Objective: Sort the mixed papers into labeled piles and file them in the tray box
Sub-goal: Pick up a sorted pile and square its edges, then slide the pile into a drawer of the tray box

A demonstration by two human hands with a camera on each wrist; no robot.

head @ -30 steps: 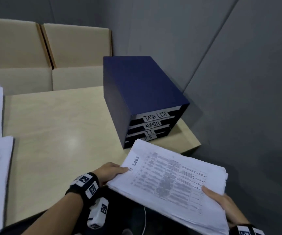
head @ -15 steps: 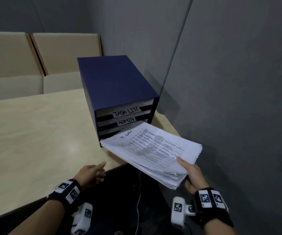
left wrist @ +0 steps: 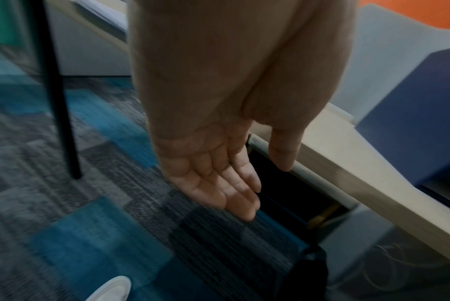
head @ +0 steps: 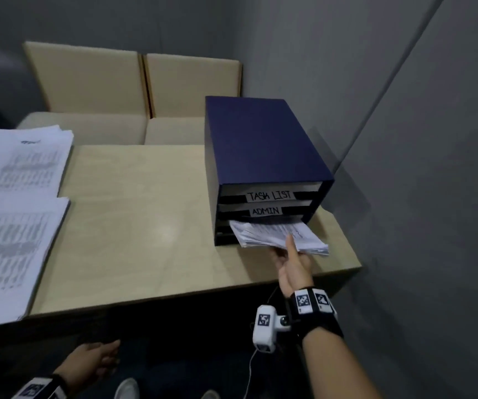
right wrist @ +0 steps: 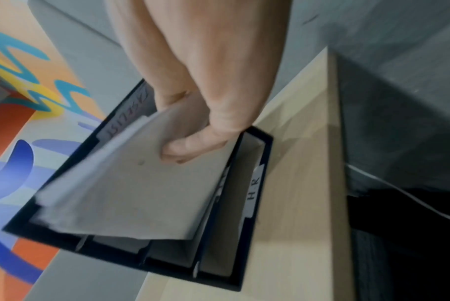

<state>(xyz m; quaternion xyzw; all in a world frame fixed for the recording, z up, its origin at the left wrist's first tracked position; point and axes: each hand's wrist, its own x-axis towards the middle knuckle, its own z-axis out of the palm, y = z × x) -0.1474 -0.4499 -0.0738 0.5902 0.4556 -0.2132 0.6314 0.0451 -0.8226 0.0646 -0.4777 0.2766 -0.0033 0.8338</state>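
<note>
A dark blue tray box (head: 261, 145) stands at the table's far right, its slots labelled TASK LIST, ADMIN and, lowest, H.R. A thick stack of printed papers (head: 275, 236) sticks halfway out of the slot below ADMIN. My right hand (head: 291, 262) grips the stack's near edge, thumb on top and fingers under it. In the right wrist view the same stack (right wrist: 131, 193) enters the tray box (right wrist: 255, 264), held by my right hand (right wrist: 193, 142). My left hand (head: 94, 362) hangs below the table edge, fingers straight and empty; the left wrist view shows my left hand (left wrist: 218, 183) the same way.
Two paper piles lie on the wooden table (head: 134, 226) at the left: one further back (head: 27, 159), one nearer (head: 7, 254). Beige seat cushions (head: 134, 82) stand behind the table. A grey wall (head: 419, 168) runs close along the right of the box.
My left hand let go of the stack and dropped below the table. My right hand alone carried the stack forward and pushed its far end into the slot under ADMIN.
</note>
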